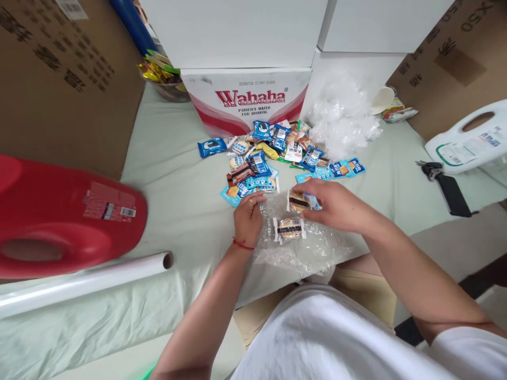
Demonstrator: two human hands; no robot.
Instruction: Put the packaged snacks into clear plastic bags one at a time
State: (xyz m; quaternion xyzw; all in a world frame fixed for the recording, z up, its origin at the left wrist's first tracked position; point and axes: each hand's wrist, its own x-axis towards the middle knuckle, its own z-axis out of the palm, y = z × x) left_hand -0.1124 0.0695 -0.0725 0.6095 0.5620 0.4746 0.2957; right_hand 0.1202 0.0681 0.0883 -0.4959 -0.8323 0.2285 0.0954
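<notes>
My left hand (249, 221), a red string around its wrist, is closed at the left edge of a see-through plastic bag (317, 248) lying flat near the table's front edge. My right hand (335, 203) grips a wrapped biscuit (298, 202) between thumb and fingers, over the bag's upper part. Another wrapped biscuit (290, 229) with a dark band lies on or in the bag, just below; I cannot tell which. Beyond both hands spreads a pile of small packaged snacks, among them a blue packet (260, 163) and a light-blue biscuit pack (346, 168).
A Wahaha carton (245, 100) stands behind the snacks, beside crumpled plastic bags (343, 116). At left are a red jug (71, 211) and a white roll (87, 282). A white jug (471, 137) and keys with a black holder (449, 190) lie at right.
</notes>
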